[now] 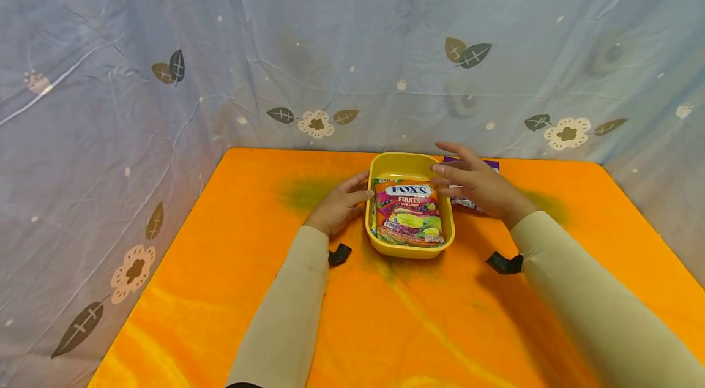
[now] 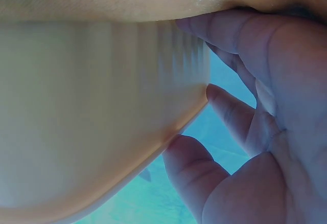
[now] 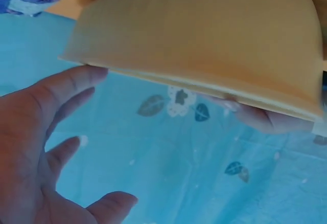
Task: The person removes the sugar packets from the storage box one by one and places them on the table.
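So the left hand (image 1: 346,203) has its thumb at the rim and loose fingers against the outer side of the yellow box (image 1: 404,251), more like steadying it than clamping down. The right hand (image 1: 476,183) is at the opposite side, fingers spread apart with nothing between them, though the right wrist view puts one fingertip at the rim, touching or about to. The box sits upright a bit right of center in the frame, and there's a FOX'S candy bag (image 1: 410,207) lying flat in its lower part, with edges of other packaging peeking out around it and the upper end bare. Just past the box, behind the right hand, a purple packet (image 1: 467,203) lies on the orange-covered table (image 1: 248,241). The curtain (image 1: 341,39) fills the upper part of the frame. My read is they're mid-way through packing the box, squaring it up between bags. If so, next move probably calls for the left hand keeping the box steady while the right goes over to pinch that packet, without knocking the rim.
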Demonstrator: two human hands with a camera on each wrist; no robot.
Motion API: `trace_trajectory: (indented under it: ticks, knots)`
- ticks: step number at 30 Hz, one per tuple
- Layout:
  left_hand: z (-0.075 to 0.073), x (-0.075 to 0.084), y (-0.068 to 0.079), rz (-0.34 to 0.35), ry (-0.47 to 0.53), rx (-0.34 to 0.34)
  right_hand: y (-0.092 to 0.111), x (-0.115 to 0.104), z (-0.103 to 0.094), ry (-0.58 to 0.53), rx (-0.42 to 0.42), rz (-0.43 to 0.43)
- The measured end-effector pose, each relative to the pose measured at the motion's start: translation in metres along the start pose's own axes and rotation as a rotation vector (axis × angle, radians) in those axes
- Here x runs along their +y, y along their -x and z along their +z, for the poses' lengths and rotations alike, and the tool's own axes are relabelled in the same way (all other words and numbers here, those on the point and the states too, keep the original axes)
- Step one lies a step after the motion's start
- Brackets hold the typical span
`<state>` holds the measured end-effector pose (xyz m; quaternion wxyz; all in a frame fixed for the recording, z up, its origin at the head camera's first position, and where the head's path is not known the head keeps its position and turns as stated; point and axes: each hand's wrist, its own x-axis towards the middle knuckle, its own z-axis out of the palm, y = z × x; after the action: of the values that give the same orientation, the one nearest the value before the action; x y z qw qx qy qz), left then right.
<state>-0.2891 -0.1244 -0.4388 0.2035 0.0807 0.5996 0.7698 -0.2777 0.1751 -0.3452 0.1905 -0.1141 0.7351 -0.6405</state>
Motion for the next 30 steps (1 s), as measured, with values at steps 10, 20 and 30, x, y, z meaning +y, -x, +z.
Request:
trace_trajectory:
  ticks: [10, 20, 30]
  knots:
    - [0.000, 0.002, 0.001, 0.000, -0.012, -0.005, -0.002, -0.008, 0.024, 0.175, 0.038, 0.101]
    - [0.001, 0.004, 0.003, 0.001, -0.028, -0.010, 0.000, -0.013, 0.055, 0.330, 0.118, 0.173]
    - [0.002, 0.002, 0.002, -0.007, -0.017, -0.002, 0.000, -0.005, 0.072, 0.333, 0.124, 0.168]
